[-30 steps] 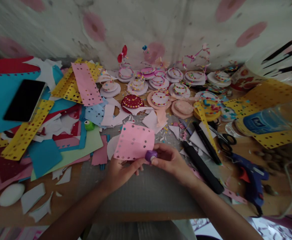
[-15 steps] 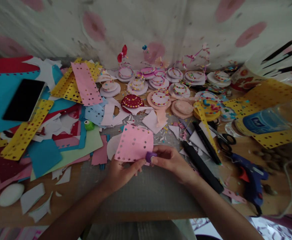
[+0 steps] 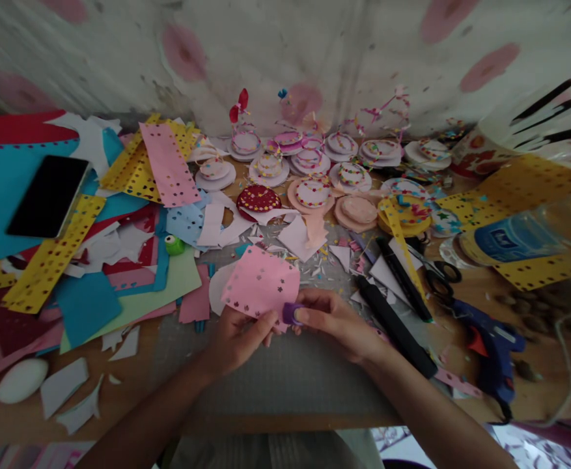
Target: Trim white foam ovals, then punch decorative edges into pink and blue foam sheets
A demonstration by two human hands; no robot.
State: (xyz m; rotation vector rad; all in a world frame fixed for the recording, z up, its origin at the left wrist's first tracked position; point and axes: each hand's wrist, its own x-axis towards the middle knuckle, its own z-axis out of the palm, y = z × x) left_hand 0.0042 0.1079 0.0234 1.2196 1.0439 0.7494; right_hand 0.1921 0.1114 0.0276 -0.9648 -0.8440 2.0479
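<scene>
A pink paper sheet (image 3: 263, 280), punched with small flower-shaped holes along its edges, is pinched at its lower edge by my left hand (image 3: 241, 335). My right hand (image 3: 336, 319) is closed on a small purple craft punch (image 3: 292, 313), its thumb on top. The punch sits over the sheet's lower right corner. Under the sheet's left side shows part of a white paper piece (image 3: 217, 290). Below both hands lies a grey cutting mat (image 3: 285, 384).
Small decorated paper hats (image 3: 313, 193) fill the back. Coloured paper, a phone (image 3: 48, 195) and a green punch (image 3: 173, 244) lie left. To the right are black markers (image 3: 397, 326), scissors (image 3: 441, 273), a blue glue gun (image 3: 485, 345) and a plastic bottle (image 3: 519, 238).
The pink sheet has turned slightly, its lower right corner now lower. The purple punch has shifted a little down and left along it with my right hand.
</scene>
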